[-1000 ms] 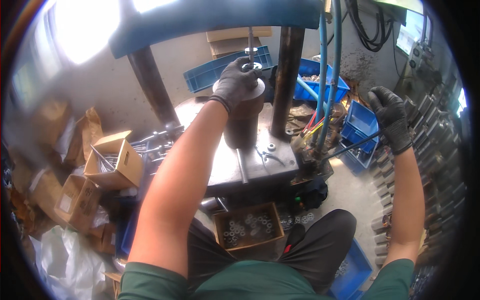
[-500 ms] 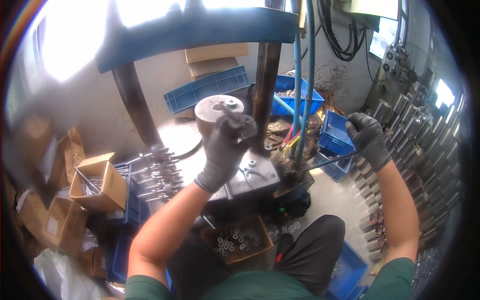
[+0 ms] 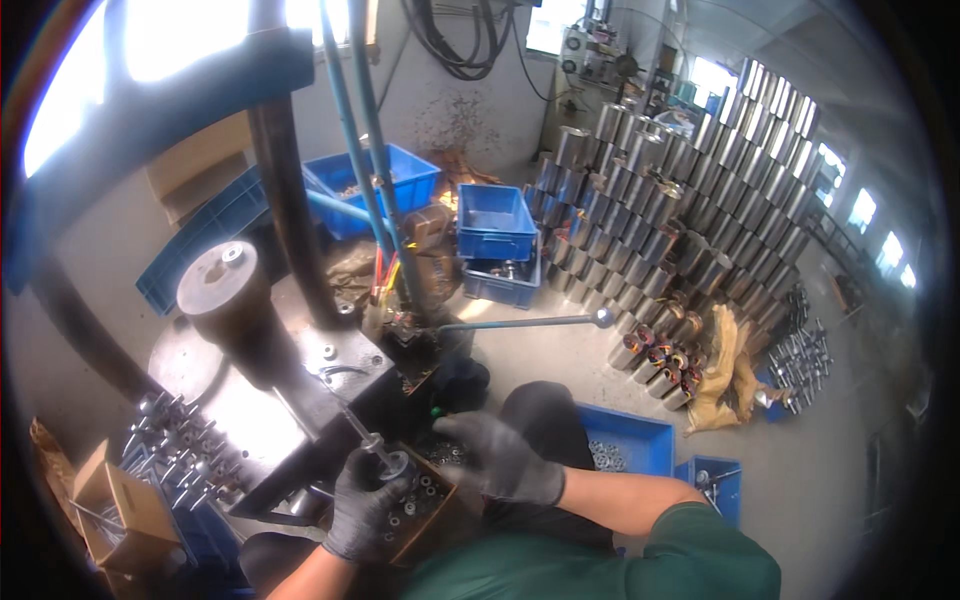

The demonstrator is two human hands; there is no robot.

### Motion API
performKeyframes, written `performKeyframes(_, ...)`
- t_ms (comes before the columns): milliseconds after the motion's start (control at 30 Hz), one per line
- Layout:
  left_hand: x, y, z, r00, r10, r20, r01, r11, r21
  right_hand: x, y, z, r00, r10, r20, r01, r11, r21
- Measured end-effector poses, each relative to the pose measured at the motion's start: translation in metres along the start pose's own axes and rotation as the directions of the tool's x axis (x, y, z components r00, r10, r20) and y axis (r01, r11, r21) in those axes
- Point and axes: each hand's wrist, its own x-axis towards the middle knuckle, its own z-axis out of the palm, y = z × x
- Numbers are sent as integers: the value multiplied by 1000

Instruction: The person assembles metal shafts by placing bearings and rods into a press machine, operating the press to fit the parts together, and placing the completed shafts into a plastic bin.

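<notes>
My gloved left hand [image 3: 362, 508] is closed around a metal shaft [image 3: 372, 440] with a round washer-like flange. The shaft tilts up and left, just in front of the press table [image 3: 250, 420]. To its right, my gloved right hand [image 3: 505, 460] hangs apart from the shaft, slightly blurred. Its fingers point left, and nothing shows in them. Below my left hand stands a box [image 3: 425, 535] of small metal rings. A thick metal cylinder [image 3: 222, 290] rises from the press table, with a small ring on top. The press lever [image 3: 530, 323], with a ball end, stands free.
Several shafts [image 3: 185, 450] lie at the table's left edge, beside a cardboard box [image 3: 125, 510]. Blue crates [image 3: 497, 215] sit behind the lever, and another blue bin [image 3: 640, 435] holds rings at right. Stacked metal cylinders [image 3: 690, 200] fill the back right.
The view has swung right. My left hand has come down from beside the press cylinder with the shaft. My right hand has let go of the lever and moved in toward the left hand.
</notes>
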Motion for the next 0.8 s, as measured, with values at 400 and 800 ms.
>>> performKeyframes(400,20,-27,-41,989,146,28,-140,850,508,-29,12,51,596,510,620,-556,-295,777)
performKeyframes(800,27,-44,-83,993,-55,109,-20,809,588,-135,123,-125,288,944,-160,202,104,974)
